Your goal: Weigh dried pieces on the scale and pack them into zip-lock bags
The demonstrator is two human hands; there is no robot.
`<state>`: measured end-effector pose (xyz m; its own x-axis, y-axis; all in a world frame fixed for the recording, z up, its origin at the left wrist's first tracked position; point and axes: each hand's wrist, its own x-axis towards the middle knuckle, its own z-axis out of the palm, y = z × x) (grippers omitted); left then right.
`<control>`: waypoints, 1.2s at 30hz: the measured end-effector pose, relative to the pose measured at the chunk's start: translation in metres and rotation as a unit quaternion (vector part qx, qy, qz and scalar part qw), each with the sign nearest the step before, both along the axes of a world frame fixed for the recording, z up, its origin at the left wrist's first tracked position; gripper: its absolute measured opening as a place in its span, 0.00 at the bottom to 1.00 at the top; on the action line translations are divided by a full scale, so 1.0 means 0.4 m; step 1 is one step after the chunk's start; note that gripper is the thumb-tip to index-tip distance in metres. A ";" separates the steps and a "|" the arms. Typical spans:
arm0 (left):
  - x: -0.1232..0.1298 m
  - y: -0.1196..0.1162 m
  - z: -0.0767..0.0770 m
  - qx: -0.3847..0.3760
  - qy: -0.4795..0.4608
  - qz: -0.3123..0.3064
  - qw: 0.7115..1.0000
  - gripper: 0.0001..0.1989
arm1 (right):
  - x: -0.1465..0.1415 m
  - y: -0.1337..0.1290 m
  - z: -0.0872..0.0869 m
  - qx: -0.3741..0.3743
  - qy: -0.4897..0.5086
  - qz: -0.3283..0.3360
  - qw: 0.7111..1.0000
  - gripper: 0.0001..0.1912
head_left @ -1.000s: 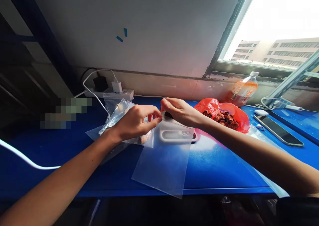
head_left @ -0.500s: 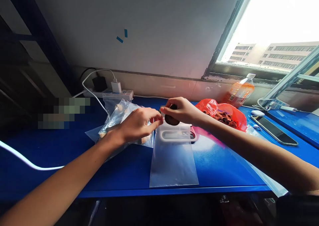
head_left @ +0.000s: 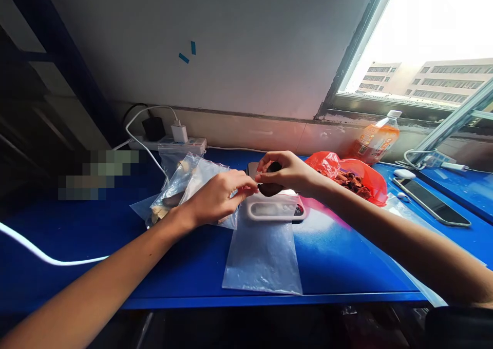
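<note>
My right hand [head_left: 288, 168] is closed on a dark, rounded object [head_left: 270, 189] whose kind I cannot make out, held above a small white digital scale [head_left: 301, 215]. My left hand [head_left: 225, 192] meets it from the left, thumb and fingers pinched together close to the dark object. Whatever sits between those left fingertips is too small to tell. Below both hands a clear plastic bag [head_left: 262, 264] lies flat across the scale and down toward the desk's front edge. Partly under my left forearm are zip bags [head_left: 173, 185] with pale and brown pieces inside.
A red plastic bag [head_left: 375, 182] holds dark reddish-brown dried pieces [head_left: 350, 182]. Behind it stands an orange drink bottle [head_left: 379, 138]. A phone [head_left: 431, 201] and white earbud case [head_left: 404, 174] lie right. A power strip [head_left: 196, 146] with chargers runs along the wall; a white cable [head_left: 50, 259] crosses left.
The clear bag's lower end has swung slightly left. My left hand has shifted a little right and down, its fingertips nearer the dark object. My right hand still holds that object.
</note>
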<state>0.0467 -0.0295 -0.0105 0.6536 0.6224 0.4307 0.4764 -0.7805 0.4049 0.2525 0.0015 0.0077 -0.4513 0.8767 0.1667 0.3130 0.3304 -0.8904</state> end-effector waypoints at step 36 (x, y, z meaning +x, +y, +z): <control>0.020 -0.020 -0.012 0.183 -0.105 -0.003 0.978 0.05 | -0.068 -0.046 0.031 0.069 -0.010 -0.093 0.993 0.09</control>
